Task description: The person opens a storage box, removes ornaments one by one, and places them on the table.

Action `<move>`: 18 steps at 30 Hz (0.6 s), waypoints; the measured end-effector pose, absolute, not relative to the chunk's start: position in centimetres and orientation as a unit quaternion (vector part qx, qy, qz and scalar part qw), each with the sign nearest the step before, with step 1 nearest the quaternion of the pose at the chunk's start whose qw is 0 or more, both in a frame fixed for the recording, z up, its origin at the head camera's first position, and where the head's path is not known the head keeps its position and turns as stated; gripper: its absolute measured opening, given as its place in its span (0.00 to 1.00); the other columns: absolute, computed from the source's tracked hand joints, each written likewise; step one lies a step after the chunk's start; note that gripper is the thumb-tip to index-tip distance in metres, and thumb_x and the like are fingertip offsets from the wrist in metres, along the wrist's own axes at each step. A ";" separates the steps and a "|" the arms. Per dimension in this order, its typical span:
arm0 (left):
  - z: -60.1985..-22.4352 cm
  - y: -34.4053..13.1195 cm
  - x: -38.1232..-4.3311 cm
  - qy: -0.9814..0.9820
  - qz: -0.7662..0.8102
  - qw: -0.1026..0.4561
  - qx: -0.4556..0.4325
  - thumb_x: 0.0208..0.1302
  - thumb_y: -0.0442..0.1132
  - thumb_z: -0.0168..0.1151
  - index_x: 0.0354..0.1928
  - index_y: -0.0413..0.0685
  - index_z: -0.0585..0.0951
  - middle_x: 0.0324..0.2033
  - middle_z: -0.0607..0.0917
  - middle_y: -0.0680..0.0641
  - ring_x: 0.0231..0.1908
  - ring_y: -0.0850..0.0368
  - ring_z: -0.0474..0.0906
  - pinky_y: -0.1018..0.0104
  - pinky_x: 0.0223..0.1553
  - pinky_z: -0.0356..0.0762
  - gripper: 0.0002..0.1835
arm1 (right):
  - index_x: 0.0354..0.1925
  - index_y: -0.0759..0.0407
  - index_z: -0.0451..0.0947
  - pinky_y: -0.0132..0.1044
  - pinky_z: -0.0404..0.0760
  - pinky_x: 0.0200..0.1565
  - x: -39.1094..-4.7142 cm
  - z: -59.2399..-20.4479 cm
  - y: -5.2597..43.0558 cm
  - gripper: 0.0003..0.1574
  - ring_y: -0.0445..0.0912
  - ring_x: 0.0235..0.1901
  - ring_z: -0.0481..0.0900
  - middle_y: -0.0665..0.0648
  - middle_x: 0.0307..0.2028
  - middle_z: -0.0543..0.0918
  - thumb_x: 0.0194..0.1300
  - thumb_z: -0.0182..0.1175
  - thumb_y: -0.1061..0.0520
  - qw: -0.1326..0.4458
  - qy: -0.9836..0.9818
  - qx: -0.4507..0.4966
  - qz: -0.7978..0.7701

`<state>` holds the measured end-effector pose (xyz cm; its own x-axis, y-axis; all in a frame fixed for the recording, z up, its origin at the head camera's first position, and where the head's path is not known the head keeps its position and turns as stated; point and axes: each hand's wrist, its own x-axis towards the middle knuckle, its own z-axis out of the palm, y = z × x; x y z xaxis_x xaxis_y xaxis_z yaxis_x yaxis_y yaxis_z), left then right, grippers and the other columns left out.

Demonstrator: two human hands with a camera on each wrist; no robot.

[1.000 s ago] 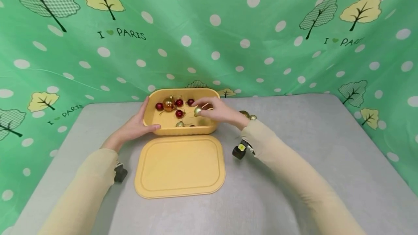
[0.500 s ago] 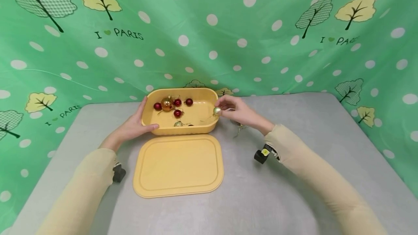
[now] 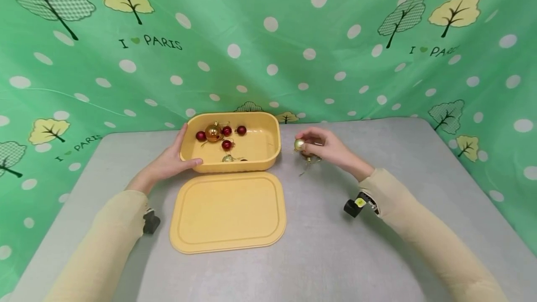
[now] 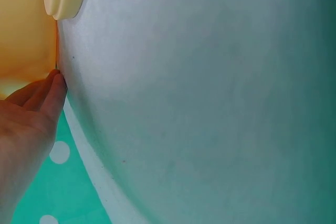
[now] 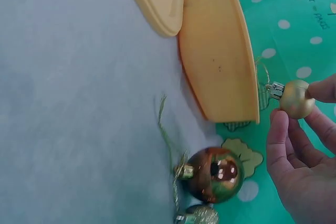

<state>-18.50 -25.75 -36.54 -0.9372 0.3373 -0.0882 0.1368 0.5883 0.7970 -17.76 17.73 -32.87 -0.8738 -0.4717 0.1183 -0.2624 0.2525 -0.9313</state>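
Observation:
My left hand (image 3: 169,158) holds the left end of a yellow plastic box (image 3: 245,167), its thumb on the front rim and its fingers along the left side. Right of the box, my right hand (image 3: 331,147) pinches a small matte gold Christmas bauble (image 5: 297,99) between thumb and fingertips. Below that hand, in the right wrist view, lie a larger shiny gold bauble (image 5: 218,177) and a glittery one (image 5: 203,215). Inside the box are several dark red baubles (image 3: 227,145), a big gold bauble (image 3: 213,132) and a glittery gold one (image 3: 228,158).
The yellow lid (image 3: 228,213) lies flat on the grey table (image 3: 335,246), in front of the box. A green dotted cloth (image 3: 251,27) hangs behind and at the sides. Each wrist carries a small black camera.
My right hand has lifted the small gold bauble out of the box and carried it right, over the baubles on the table. The left hand keeps its place on the box.

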 end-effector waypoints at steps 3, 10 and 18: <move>-36.6 -25.7 -18.6 0.884 0.432 0.115 0.136 0.58 0.44 0.70 0.74 0.55 0.24 0.73 0.35 0.32 0.69 0.28 0.41 0.39 0.67 0.42 0.64 | 0.53 0.72 0.74 0.34 0.78 0.47 -17.5 -33.3 18.6 0.19 0.51 0.47 0.77 0.66 0.47 0.79 0.63 0.56 0.67 0.082 0.793 -0.230 -0.558; -36.6 -25.7 -18.5 0.887 0.425 0.112 0.140 0.58 0.45 0.70 0.74 0.54 0.24 0.72 0.35 0.31 0.68 0.27 0.43 0.38 0.67 0.43 0.64 | 0.53 0.73 0.75 0.33 0.74 0.49 -17.0 -34.3 20.9 0.19 0.54 0.50 0.76 0.68 0.51 0.78 0.64 0.56 0.67 0.066 0.818 -0.189 -0.540; -36.5 -25.8 -18.5 0.892 0.414 0.113 0.138 0.58 0.46 0.70 0.74 0.56 0.24 0.72 0.35 0.31 0.68 0.26 0.45 0.38 0.66 0.45 0.64 | 0.54 0.74 0.74 0.32 0.76 0.48 -16.8 -35.3 23.4 0.20 0.58 0.49 0.77 0.70 0.51 0.78 0.64 0.57 0.68 0.066 0.830 -0.156 -0.531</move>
<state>-18.47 -25.76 -36.52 -0.9365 0.3397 -0.0866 0.1530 0.6184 0.7708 -16.80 23.38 -35.33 -0.9426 -0.3291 0.0566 -0.1892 0.3867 -0.9026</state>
